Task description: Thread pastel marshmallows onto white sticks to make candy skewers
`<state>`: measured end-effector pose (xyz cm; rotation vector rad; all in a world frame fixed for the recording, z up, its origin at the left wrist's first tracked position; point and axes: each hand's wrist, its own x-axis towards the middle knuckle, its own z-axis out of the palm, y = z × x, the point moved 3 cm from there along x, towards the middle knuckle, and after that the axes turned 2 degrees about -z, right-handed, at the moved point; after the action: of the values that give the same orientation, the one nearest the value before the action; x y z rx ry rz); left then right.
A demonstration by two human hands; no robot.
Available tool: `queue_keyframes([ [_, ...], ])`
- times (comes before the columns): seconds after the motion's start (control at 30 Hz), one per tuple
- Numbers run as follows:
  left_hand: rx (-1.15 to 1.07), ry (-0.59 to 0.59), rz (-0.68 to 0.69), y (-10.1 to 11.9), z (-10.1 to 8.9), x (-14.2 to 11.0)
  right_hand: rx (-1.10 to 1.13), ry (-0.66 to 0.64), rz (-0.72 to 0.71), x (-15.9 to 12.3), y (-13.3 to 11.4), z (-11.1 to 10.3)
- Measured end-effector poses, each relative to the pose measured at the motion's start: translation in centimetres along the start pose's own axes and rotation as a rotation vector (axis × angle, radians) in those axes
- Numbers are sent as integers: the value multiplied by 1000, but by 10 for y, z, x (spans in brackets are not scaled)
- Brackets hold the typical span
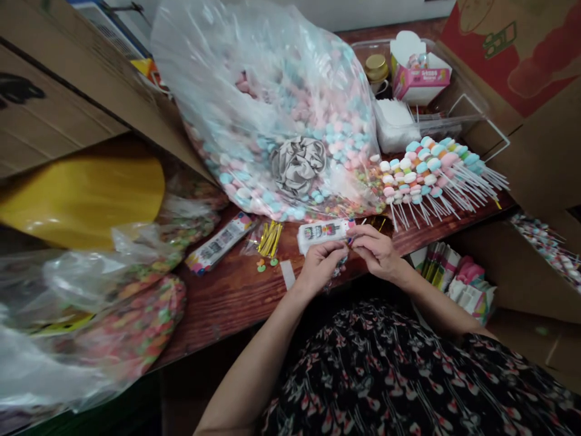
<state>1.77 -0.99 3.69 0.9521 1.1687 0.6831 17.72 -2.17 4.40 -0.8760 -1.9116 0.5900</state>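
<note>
At the table's front edge my left hand [323,264] and my right hand [377,249] meet, fingers pinched together. What they grip between them is small and mostly covered by the fingers; a bit of shiny clear material shows below. Just behind my left hand lies a white printed packet [322,234]. Gold twist ties [270,238] sit farther left, with two small green-and-orange pieces [267,264] in front of them. Beyond my right hand, marshmallow skewers [426,172] on white sticks are piled in a row.
A big clear bag of pastel marshmallows [254,121] fills the table's back, a grey scrunchie [298,165] on it. Bags of colourful candy [136,321] lie left beside a cardboard box [59,91]. A clear plastic bin [467,115] and another carton [535,79] stand right.
</note>
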Motion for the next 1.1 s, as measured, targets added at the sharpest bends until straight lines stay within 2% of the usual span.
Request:
queue_keyframes([
  [0.2,71,-6,97,-9,-3,1,42,-186,-65,6,3,-3],
  [0.37,23,49,64,-12,-5,6,4,-268,-106,8,11,-4],
  [0.47,-35,114,28,-12,-6,7,-116,-180,-131,3,10,-5],
  [0.6,-102,215,63,-13,-8,11,-276,87,-102,-10,-5,-6],
  [0.67,-100,228,110,-15,-8,15,-366,174,-131,-14,-16,-4],
  [0.77,-92,210,164,-17,-6,20,-542,150,-180,-9,-21,1],
  [0.87,-104,196,154,-20,-2,23,-660,91,-183,0,-12,0],
  [1.0,-149,197,92,-22,0,21,-697,40,-213,2,1,-1],
  [1.1,-186,182,72,-23,0,19,-656,46,-264,-3,6,3],
])
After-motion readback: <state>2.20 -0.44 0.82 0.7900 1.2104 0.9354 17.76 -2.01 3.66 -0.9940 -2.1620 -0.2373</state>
